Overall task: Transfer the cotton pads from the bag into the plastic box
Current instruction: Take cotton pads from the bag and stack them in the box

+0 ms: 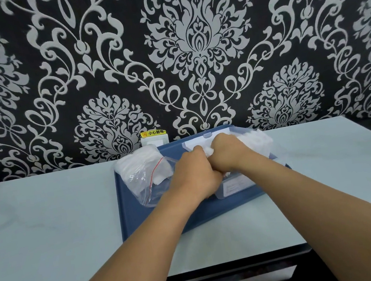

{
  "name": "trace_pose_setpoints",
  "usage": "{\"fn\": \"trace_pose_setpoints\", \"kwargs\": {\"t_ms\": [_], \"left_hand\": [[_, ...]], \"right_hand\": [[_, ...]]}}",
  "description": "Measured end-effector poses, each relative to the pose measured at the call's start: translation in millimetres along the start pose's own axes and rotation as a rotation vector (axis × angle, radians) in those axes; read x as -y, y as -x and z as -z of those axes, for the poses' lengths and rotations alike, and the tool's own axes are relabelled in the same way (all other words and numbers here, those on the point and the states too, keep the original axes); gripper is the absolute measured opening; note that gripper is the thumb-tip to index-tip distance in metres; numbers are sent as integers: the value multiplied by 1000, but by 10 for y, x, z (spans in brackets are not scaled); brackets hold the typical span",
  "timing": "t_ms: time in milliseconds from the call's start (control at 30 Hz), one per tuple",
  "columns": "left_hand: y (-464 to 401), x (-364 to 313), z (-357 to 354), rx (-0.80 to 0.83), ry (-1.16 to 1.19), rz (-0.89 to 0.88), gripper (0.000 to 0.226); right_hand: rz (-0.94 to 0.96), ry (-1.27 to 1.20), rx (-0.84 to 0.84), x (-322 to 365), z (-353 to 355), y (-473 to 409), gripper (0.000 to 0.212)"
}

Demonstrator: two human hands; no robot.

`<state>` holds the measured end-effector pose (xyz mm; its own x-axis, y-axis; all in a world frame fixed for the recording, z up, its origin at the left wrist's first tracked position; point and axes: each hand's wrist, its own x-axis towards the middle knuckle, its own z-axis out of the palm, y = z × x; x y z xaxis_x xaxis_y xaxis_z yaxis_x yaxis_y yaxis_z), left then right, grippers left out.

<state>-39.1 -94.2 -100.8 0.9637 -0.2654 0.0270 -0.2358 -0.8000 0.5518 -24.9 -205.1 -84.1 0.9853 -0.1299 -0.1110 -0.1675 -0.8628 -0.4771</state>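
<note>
A blue tray (142, 216) sits on the pale countertop (50, 229) and serves as the landmark. On the tray's left part lies the clear zip bag (148, 180) with a red seal line, cotton pads (135, 164) still inside it toward the far left corner. At the tray's middle the left hand (192, 174) is curled into a fist, knuckles pressed against the right hand; it seems to be gripping white cotton, though what the fingers enclose is mostly hidden. Just right of it, the right hand (227, 151) is also clenched, with white cotton showing between the two hands. Both hands are over the clear plastic box (235, 186) on the tray's right part, where more white pads (260, 141) are heaped beyond the right hand.
</note>
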Motion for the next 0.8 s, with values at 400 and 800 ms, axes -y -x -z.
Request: {"fn": "trace_pose_setpoints", "kwargs": {"t_ms": [400,800], "left_hand": [[80,-71,78,27,-130,-51,20],[88,-76,104,27,-115,-46,12]], "right_hand": [[133,174,191,98,92,247,27],[216,5,66,-300,252,249,17]]}}
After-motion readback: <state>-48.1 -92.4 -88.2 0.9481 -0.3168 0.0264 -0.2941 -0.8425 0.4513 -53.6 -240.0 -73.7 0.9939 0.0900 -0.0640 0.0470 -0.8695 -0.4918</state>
